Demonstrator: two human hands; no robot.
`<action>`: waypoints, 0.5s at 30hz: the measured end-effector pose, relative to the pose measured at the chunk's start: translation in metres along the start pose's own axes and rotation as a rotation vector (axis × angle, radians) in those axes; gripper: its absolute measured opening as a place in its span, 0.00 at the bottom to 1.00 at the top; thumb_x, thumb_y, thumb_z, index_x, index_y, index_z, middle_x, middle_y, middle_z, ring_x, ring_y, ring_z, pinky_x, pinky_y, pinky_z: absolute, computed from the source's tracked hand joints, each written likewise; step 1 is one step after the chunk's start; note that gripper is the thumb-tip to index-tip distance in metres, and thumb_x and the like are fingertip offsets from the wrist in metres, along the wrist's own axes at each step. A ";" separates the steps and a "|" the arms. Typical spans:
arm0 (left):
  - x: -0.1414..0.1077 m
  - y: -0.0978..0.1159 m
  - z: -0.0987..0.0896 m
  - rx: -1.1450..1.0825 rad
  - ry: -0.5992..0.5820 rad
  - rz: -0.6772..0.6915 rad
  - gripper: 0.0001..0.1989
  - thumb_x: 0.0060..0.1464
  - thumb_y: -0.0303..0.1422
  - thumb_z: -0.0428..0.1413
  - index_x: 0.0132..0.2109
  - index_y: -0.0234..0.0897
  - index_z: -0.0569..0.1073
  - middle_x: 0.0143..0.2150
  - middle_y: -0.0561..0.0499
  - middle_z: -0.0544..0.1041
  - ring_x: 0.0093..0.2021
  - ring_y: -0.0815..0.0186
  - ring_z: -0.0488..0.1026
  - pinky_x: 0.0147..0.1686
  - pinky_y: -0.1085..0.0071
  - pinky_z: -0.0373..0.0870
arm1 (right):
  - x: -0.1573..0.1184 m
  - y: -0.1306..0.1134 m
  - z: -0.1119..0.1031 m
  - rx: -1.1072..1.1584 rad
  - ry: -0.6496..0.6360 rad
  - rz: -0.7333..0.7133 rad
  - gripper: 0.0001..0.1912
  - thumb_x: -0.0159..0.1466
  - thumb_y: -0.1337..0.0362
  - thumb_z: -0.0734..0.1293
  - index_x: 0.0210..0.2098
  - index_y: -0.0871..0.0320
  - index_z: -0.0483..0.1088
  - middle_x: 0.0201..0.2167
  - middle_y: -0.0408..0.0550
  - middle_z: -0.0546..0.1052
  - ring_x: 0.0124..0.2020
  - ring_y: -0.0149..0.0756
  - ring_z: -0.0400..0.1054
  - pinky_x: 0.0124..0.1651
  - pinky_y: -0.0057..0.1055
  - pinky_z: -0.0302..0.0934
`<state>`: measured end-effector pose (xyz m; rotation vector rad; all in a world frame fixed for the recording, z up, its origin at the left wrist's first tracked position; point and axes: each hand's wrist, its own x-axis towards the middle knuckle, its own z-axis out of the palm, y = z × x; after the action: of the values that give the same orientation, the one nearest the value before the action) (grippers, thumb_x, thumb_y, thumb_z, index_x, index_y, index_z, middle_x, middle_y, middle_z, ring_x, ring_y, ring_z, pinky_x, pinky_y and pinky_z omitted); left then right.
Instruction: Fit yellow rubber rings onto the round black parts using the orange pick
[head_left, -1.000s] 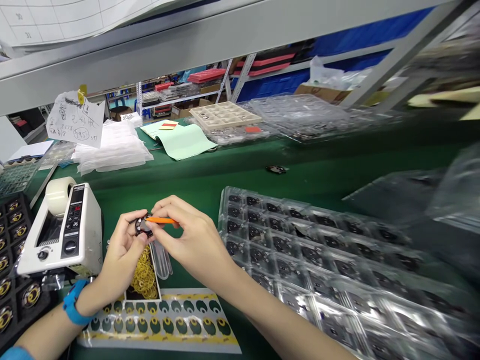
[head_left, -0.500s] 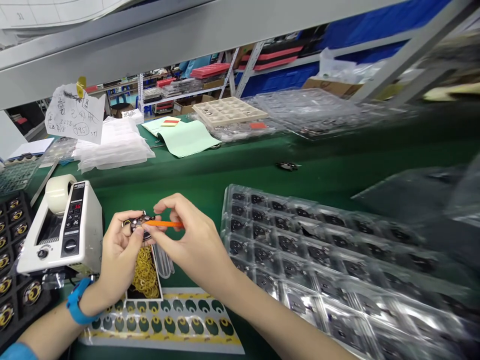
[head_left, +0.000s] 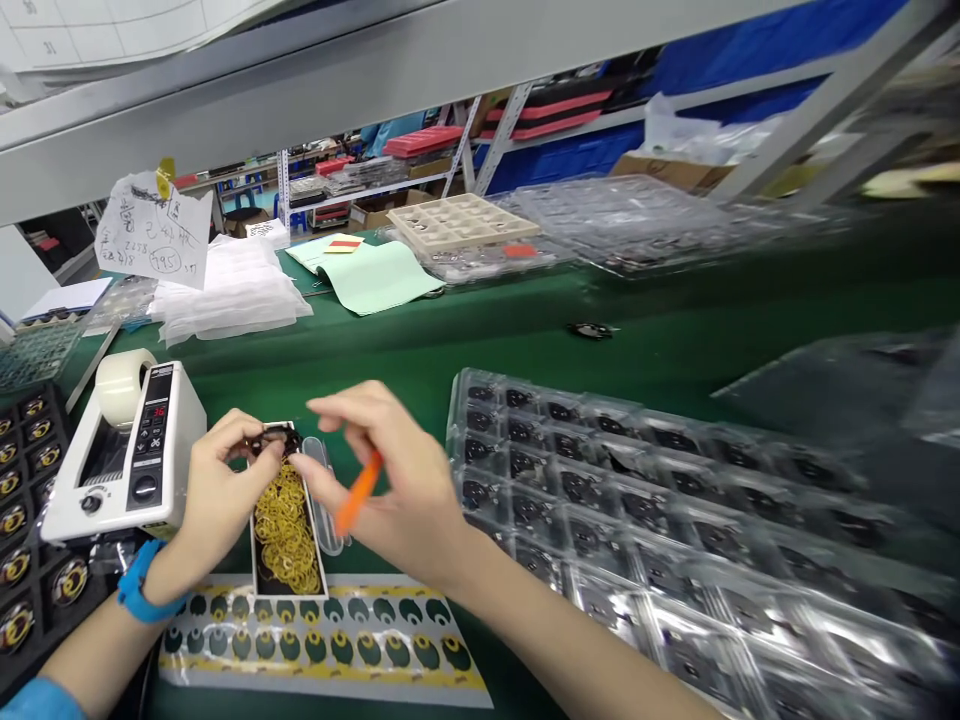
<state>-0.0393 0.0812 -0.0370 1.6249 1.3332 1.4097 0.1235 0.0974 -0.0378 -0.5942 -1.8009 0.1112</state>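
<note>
My left hand (head_left: 229,480), with a blue band at the wrist, pinches a small dark round part (head_left: 276,436) above the far end of a narrow box. An orange stick-like tool (head_left: 361,492) is tucked in my right hand (head_left: 397,485), slanting down across the palm. The right thumb and index finger are spread, with the thumb tip close to the dark part. In the box (head_left: 325,575) lies a heap of yellow rings (head_left: 289,535). A sheet of green and yellow stickers (head_left: 330,690) lies nearer to me.
A white tape dispenser (head_left: 169,430) stands at left, beside a black tray of round parts (head_left: 45,535). Clear trays of dark parts (head_left: 577,485) cover the right side. One loose dark part (head_left: 591,330) lies behind them. A grey shelf beam (head_left: 337,95) crosses overhead.
The orange tool has swung away from the dark part and now points down in the right palm. My left hand has tilted the part and shifted slightly left.
</note>
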 end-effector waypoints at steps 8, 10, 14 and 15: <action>-0.005 0.008 0.001 -0.374 -0.021 -0.262 0.09 0.46 0.31 0.65 0.31 0.35 0.71 0.22 0.57 0.74 0.20 0.74 0.70 0.22 0.81 0.69 | -0.006 -0.002 0.001 -0.359 0.094 -0.300 0.07 0.63 0.72 0.66 0.39 0.55 0.69 0.34 0.49 0.78 0.25 0.30 0.64 0.27 0.29 0.60; -0.009 0.012 0.002 -0.387 -0.061 -0.247 0.09 0.49 0.33 0.64 0.34 0.34 0.72 0.23 0.56 0.76 0.20 0.73 0.73 0.23 0.80 0.73 | -0.005 0.002 0.006 -0.346 0.067 -0.272 0.06 0.63 0.72 0.66 0.38 0.55 0.69 0.36 0.50 0.79 0.26 0.31 0.66 0.28 0.29 0.62; -0.016 0.015 0.007 -0.365 -0.070 -0.212 0.12 0.53 0.33 0.61 0.44 0.33 0.73 0.22 0.55 0.77 0.22 0.70 0.76 0.25 0.77 0.77 | -0.004 0.011 0.011 -0.214 0.038 -0.251 0.07 0.62 0.75 0.67 0.38 0.60 0.68 0.32 0.51 0.80 0.28 0.33 0.71 0.29 0.30 0.64; -0.018 0.015 0.009 -0.345 -0.062 -0.206 0.13 0.53 0.32 0.60 0.46 0.33 0.73 0.22 0.56 0.76 0.22 0.70 0.76 0.25 0.77 0.77 | -0.004 0.012 0.012 -0.192 0.041 -0.254 0.08 0.61 0.76 0.67 0.38 0.60 0.68 0.31 0.51 0.80 0.28 0.34 0.72 0.29 0.30 0.65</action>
<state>-0.0254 0.0611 -0.0317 1.2579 1.1145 1.3649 0.1176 0.1090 -0.0496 -0.4933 -1.8434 -0.2468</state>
